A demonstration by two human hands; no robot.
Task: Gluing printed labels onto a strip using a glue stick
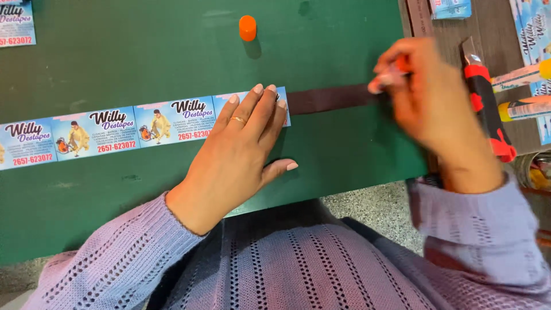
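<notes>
Left hand: flat, palm down, fingers spread and extended, grasping nothing. Its fingertips press on the right end of a strip of printed cards, which runs away to the left of the fingers across the green cutting mat. Thumb lies apart from the fingers, resting on bare mat just below the strip. A ring sits on one finger.

Dark brown strip: starts just right of the left fingertips, touching the end of the printed cards, and continues rightward until it passes under the right hand.

Right hand: blurred by motion. Fingers curled in a pinch around a small stick-like object, pale with a red-orange part; its tip sits at the right end of the dark brown strip. Exact kind of object cannot be told.

Orange cap: upright on the mat, well above the left fingertips, apart from everything.

Utility knife, red and black: lies just right of the right-hand fingers, at the mat edge. Two glue sticks lie beyond it, further right.

More printed sheets lie at the far upper right. Both arms wear a lilac knitted sweater.
</notes>
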